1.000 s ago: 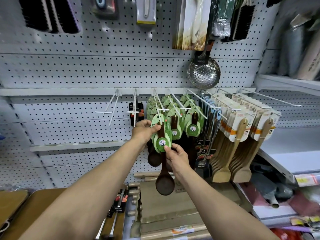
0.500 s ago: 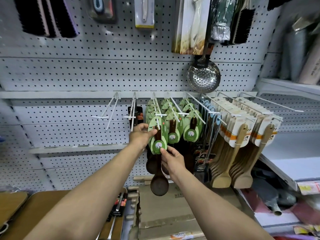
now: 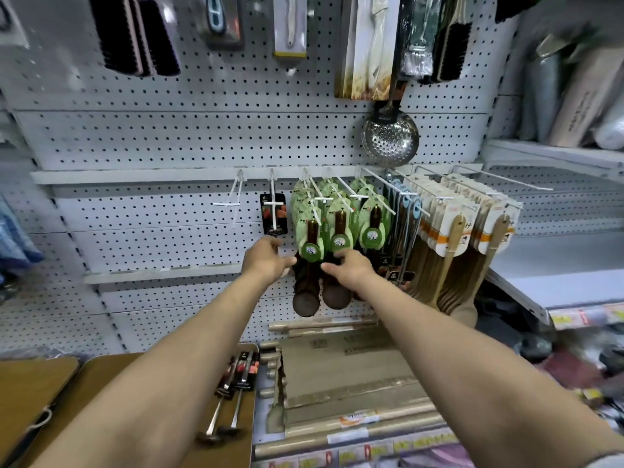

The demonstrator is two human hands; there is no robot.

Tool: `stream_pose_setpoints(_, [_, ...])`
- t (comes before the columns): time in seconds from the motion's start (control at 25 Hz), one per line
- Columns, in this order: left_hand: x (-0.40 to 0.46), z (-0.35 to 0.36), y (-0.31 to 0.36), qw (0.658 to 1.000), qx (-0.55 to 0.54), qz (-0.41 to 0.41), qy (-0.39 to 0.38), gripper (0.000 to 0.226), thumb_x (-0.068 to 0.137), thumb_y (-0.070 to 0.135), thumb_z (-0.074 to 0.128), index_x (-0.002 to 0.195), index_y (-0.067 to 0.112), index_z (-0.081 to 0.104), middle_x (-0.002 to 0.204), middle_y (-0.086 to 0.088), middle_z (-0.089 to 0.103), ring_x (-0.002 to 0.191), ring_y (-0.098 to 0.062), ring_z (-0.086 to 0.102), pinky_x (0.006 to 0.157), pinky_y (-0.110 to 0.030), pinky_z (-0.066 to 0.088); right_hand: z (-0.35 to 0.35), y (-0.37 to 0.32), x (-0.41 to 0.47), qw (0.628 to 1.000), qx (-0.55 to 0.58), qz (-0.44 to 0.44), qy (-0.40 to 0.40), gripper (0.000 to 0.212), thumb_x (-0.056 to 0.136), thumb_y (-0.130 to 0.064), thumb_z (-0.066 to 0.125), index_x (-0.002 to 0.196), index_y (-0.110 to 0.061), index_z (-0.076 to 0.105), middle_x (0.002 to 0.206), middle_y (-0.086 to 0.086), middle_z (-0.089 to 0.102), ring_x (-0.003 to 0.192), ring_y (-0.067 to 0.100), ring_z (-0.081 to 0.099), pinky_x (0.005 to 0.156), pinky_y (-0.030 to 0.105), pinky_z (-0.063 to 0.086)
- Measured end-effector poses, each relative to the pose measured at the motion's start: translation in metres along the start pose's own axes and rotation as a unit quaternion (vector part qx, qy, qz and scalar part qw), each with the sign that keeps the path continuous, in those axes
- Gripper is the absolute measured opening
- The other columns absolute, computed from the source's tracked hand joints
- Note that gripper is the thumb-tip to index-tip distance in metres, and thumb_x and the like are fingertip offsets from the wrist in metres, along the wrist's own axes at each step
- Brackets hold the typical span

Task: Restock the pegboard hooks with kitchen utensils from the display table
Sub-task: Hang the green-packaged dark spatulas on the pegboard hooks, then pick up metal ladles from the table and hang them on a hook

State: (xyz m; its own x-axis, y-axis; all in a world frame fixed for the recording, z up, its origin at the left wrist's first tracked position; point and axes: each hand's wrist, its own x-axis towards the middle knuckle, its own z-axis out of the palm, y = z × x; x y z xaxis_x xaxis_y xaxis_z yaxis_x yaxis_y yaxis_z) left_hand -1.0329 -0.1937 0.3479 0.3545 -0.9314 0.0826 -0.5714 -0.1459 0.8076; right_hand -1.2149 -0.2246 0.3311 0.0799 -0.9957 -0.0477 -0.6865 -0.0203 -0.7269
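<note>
Dark wooden spoons [image 3: 306, 285] hang on the pegboard hook [image 3: 312, 194] — both arms outstretched, left hand [image 3: 266, 260] loosely open beside them, right hand [image 3: 349, 270] fingertips touching, gripping nothing.

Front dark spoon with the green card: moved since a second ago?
Yes. The front dark spoon slid back along its hook toward the pegboard, now level with the neighbouring carded spoons. Both hands have let go of its card.
</note>
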Motion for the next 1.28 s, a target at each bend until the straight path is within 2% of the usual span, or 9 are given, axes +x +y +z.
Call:
stream_pose_setpoints(0.08, [-0.013,-0.024,-0.001,0.996,0.072,0.048,-0.005,0.056,0.076,0.027,0.082,0.125,0.020,0.056,0.126,-0.007,0.060,0.112,-0.027,0.058,0.089,-0.036,0.052,-0.013,-0.023,-0.018,0.991,-0.122,-0.056,0.012,0.065,0.092,-0.041,0.066,0.145,-0.011,0.045,0.142,0.011,0.054,0.129,0.030,0.052,0.104,0.036,0.043])
stream_pose_setpoints(0.2, [-0.036,-0.070,-0.004,0.972,0.192,0.132,0.015,0.060,0.077,0.033,0.079,0.129,0.024,0.052,0.130,-0.004,0.058,0.119,-0.026,0.052,0.096,-0.043,0.048,-0.014,-0.060,-0.048,0.964,-0.237,-0.115,0.035,0.063,0.091,-0.041,0.065,0.144,-0.015,0.043,0.142,0.013,0.049,0.128,0.033,0.050,0.103,0.040,0.045])
stream_pose_setpoints(0.36, [-0.064,-0.140,-0.016,0.939,0.274,0.204,0.050,0.060,0.083,0.036,0.072,0.136,0.027,0.045,0.137,-0.002,0.051,0.127,-0.025,0.043,0.099,-0.040,0.042,0.000,-0.109,-0.093,0.925,-0.318,-0.194,0.080,0.065,0.091,-0.042,0.065,0.146,-0.018,0.040,0.146,0.011,0.045,0.135,0.032,0.042,0.106,0.044,0.043])
stream_pose_setpoints(0.52, [-0.079,-0.196,-0.041,0.918,0.310,0.238,0.068,0.061,0.086,0.038,0.068,0.139,0.027,0.042,0.141,-0.002,0.047,0.131,-0.024,0.040,0.104,-0.037,0.037,0.031,-0.150,-0.130,0.903,-0.332,-0.251,0.108,0.065,0.092,-0.044,0.062,0.148,-0.021,0.038,0.151,0.007,0.041,0.141,0.029,0.033,0.112,0.045,0.036])
stream_pose_setpoints(0.72, [-0.088,-0.244,-0.088,0.908,0.334,0.239,0.081,0.059,0.087,0.041,0.066,0.139,0.025,0.042,0.141,-0.001,0.048,0.129,-0.024,0.041,0.105,-0.038,0.036,0.090,-0.185,-0.152,0.900,-0.311,-0.287,0.104,0.062,0.093,-0.047,0.059,0.147,-0.024,0.039,0.152,0.001,0.041,0.142,0.024,0.034,0.113,0.044,0.034])
stream_pose_setpoints(0.88, [-0.084,-0.250,-0.122,0.911,0.337,0.229,0.065,0.059,0.087,0.042,0.065,0.139,0.026,0.042,0.141,-0.001,0.048,0.130,-0.024,0.040,0.105,-0.037,0.035,0.131,-0.194,-0.148,0.912,-0.289,-0.280,0.077,0.059,0.094,-0.044,0.059,0.146,-0.023,0.041,0.150,0.003,0.044,0.139,0.026,0.037,0.109,0.042,0.037])
stream_pose_setpoints(1.12, [-0.046,-0.213,-0.175,0.926,0.333,0.178,0.022,0.058,0.087,0.041,0.065,0.138,0.026,0.043,0.140,-0.001,0.049,0.129,-0.024,0.041,0.106,-0.040,0.038,0.194,-0.168,-0.100,0.932,-0.277,-0.232,-0.001,0.060,0.095,-0.043,0.059,0.146,-0.018,0.041,0.146,0.007,0.046,0.136,0.028,0.040,0.104,0.039,0.039])
stream_pose_setpoints(1.28, [0.000,-0.158,-0.225,0.942,0.316,0.107,-0.033,0.059,0.086,0.040,0.066,0.138,0.027,0.042,0.141,-0.003,0.047,0.130,-0.025,0.041,0.106,-0.041,0.039,0.241,-0.121,-0.036,0.942,-0.269,-0.188,-0.072,0.059,0.095,-0.044,0.059,0.146,-0.021,0.041,0.147,0.008,0.046,0.135,0.029,0.043,0.107,0.040,0.041])
